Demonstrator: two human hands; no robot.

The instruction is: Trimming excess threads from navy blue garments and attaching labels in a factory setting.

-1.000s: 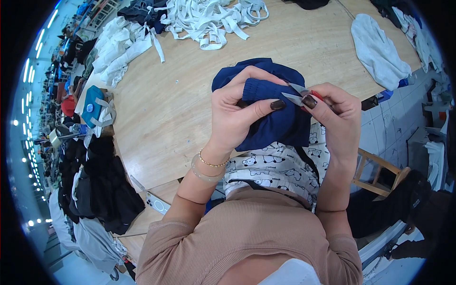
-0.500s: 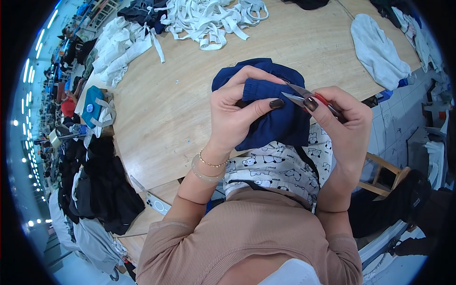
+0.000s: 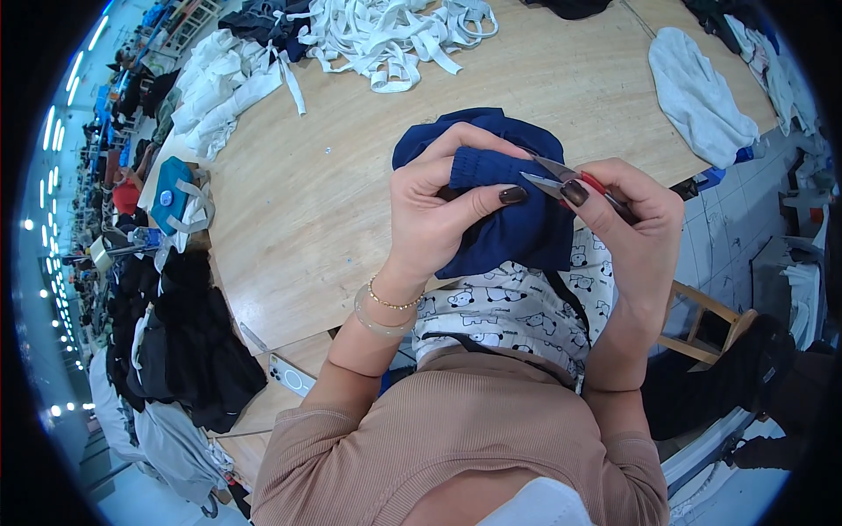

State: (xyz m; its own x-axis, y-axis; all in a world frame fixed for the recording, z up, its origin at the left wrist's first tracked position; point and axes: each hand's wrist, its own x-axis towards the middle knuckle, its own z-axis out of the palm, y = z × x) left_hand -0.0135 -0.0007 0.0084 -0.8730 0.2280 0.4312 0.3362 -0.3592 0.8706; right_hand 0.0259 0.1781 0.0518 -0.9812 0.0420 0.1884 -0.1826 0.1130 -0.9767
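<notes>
A navy blue garment [image 3: 526,237] with a gathered elastic edge is held up over the near side of the table. My left hand [image 3: 434,197] pinches that gathered edge between thumb and fingers. In my right hand [image 3: 636,206] is a pair of thread snips [image 3: 591,182] with red on the handle. Their two pointed blades stand apart, close to the garment's edge and to my left fingertips. Whether a thread lies between the blades is too small to tell.
On the wooden table [image 3: 281,254] lie a heap of white straps [image 3: 395,44], white cloth [image 3: 215,92] and a pale grey cloth piece [image 3: 702,96]. Dark garments [image 3: 189,342] hang at the left edge, near a phone [image 3: 289,375]. A wooden stool [image 3: 702,324] stands at right.
Both hands stay nearly in place. The garment and my left hand have shifted very slightly right; the snips remain with blades apart by the edge.
</notes>
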